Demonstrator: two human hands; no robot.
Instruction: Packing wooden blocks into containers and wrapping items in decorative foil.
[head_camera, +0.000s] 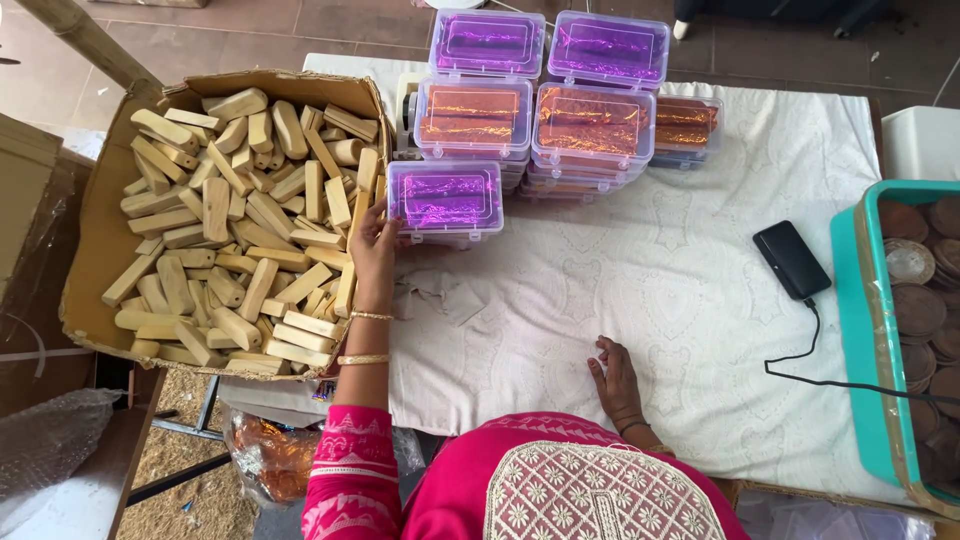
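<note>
My left hand reaches forward and touches the left end of a clear plastic box with purple foil inside, which stands on the white cloth. My fingers rest on the box's side, against the edge of a cardboard carton filled with several pale wooden blocks. My right hand lies flat on the cloth near the table's front edge, fingers apart, holding nothing.
Stacks of clear boxes with orange foil and purple foil stand behind. A black phone with a cable lies at the right. A teal crate of round brown discs stands at the far right.
</note>
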